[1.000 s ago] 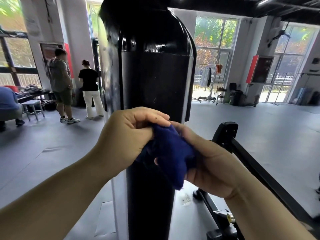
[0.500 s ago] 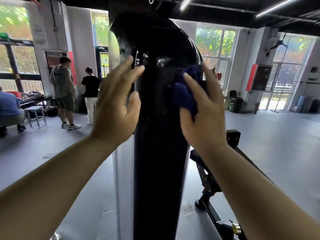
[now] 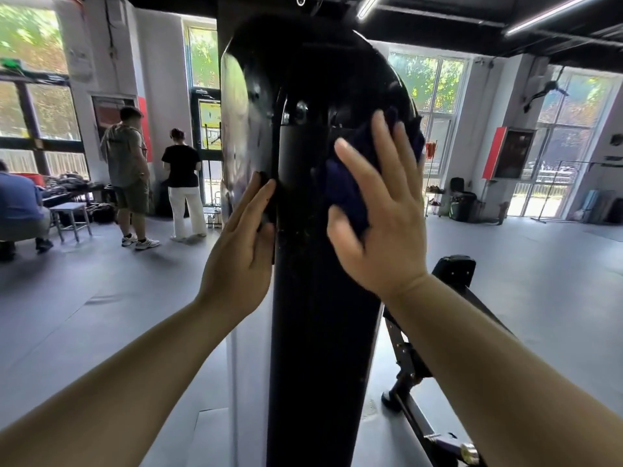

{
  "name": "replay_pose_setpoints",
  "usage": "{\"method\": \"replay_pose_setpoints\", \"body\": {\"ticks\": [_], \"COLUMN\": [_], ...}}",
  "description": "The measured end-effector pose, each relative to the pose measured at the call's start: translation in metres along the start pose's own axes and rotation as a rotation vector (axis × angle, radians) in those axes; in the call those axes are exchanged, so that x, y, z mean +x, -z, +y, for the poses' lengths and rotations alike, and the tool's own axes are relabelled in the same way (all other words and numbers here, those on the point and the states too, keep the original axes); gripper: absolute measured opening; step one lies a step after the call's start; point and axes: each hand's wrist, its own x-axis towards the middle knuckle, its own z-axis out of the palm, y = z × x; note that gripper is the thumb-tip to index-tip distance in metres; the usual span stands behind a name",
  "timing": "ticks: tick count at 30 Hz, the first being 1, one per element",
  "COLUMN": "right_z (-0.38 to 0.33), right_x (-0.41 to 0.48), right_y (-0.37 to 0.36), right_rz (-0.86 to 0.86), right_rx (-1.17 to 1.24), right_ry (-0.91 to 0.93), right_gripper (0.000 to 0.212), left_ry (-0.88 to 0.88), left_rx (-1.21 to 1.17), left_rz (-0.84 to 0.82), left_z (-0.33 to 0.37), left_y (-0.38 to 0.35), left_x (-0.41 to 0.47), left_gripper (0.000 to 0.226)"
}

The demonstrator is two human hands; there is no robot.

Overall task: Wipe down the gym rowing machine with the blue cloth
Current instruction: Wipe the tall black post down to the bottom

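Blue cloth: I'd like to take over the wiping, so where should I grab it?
Probably pinch the bunched fold of the blue cloth that bulges out left of the right hand, between thumb and forefinger, coming from the front-left. Most of the rest is pinned under the palm against the black column.

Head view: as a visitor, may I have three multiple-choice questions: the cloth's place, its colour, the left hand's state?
1. Where is the cloth? A) floor B) under the right hand, against the black column C) stool
2. Its colour? A) red B) white C) dark blue
3. The left hand? A) gripping the cloth B) flat on the column's edge, fingers straight C) hanging free
Answers: B, the spread hand presses it there; C, blue shows around that hand; B, it holds nothing.
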Motion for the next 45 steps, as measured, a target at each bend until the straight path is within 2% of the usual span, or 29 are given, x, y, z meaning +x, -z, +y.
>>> {"method": "replay_pose_setpoints", "body": {"ticks": [4, 6, 8, 11, 13, 14, 16, 19, 21, 23, 25, 27, 29, 30, 33, 35, 37, 40, 41, 43, 45], "right_z": [-0.008, -0.005, -0.005, -0.008, -0.013, -0.014, -0.014, -0.007, 0.001, -0.002, -0.014, -0.028, -0.039, -0.042, -0.053, -0.052, -0.047, -0.045, -0.045, -0.049, -0.054], "right_x": [-0.101, -0.113, -0.071, 0.019, 0.036, 0.023, -0.035, -0.112, -0.107, -0.069, -0.017, 0.019, 0.020, 0.006, -0.058, -0.072, -0.041, 0.041, 0.059, 0.054, 0.004], "right_y": [-0.005, -0.001, 0.001, 0.000, -0.006, -0.009, -0.014, -0.008, -0.006, -0.006, -0.008, -0.010, -0.013, -0.014, -0.017, -0.016, -0.013, -0.001, 0.002, -0.003, -0.012], "right_rz": [-0.252, -0.319, -0.250, -0.050, -0.037, -0.090, -0.299, -0.663, -0.715, -0.595, -0.398, -0.294, -0.332, -0.411, -0.815, -0.976, -0.887, -0.549, -0.484, -0.472, -0.575], "right_rx": [-0.143, -0.200, -0.216, -0.227, -0.205, -0.196, -0.196, -0.195, -0.200, -0.204, -0.237, -0.299, -0.337, -0.349, -0.399, -0.427, -0.428, -0.519, -0.572, -0.633, -0.583], "right_ry": [0.167, 0.262, 0.296, 0.226, 0.262, 0.308, 0.452, 0.734, 0.838, 0.776, 0.559, 0.389, 0.344, 0.357, 0.523, 0.664, 0.695, 0.481, 0.424, 0.390, 0.442], "right_gripper": [0.047, 0.043, 0.039, 0.030, 0.027, 0.027, 0.030, 0.036, 0.037, 0.034, 0.029, 0.029, 0.030, 0.031, 0.035, 0.037, 0.035, 0.035, 0.033, 0.033, 0.035], "left_ry": [0.060, 0.086, 0.096, 0.131, 0.205, 0.265, 0.403, 0.483, 0.466, 0.451, 0.458, 0.509, 0.543, 0.548, 0.590, 0.626, 0.638, 0.648, 0.663, 0.691, 0.725], "left_rx": [-0.066, -0.077, -0.049, 0.021, -0.004, -0.059, -0.209, -0.230, -0.200, -0.179, -0.180, -0.206, -0.224, -0.230, -0.314, -0.380, -0.404, -0.411, -0.433, -0.485, -0.545], "left_rz": [-0.016, -0.042, -0.061, -0.055, -0.035, -0.022, 0.002, -0.056, -0.070, -0.070, -0.034, 0.003, 0.005, 0.008, 0.025, 0.030, 0.029, 0.035, 0.047, 0.075, 0.108], "left_z": [-0.010, -0.013, -0.014, -0.016, -0.019, -0.021, -0.025, -0.029, -0.028, -0.027, -0.027, -0.027, -0.029, -0.029, -0.030, -0.028, -0.028, -0.029, -0.028, -0.027, -0.027], "left_y": [0.009, 0.007, 0.002, -0.004, -0.005, -0.004, -0.001, 0.000, -0.001, -0.003, -0.004, -0.005, -0.005, -0.006, -0.008, -0.009, -0.010, -0.012, -0.012, -0.013, -0.017], "left_x": [-0.007, -0.015, -0.023, -0.034, -0.040, -0.043, -0.051, -0.064, -0.071, -0.072, -0.072, -0.071, -0.073, -0.074, -0.079, -0.083, -0.087, -0.096, -0.097, -0.098, -0.100], "left_gripper": [0.051, 0.051, 0.053, 0.054, 0.054, 0.055, 0.056, 0.054, 0.052, 0.052, 0.052, 0.053, 0.052, 0.051, 0.048, 0.046, 0.046, 0.048, 0.048, 0.048, 0.048]}}
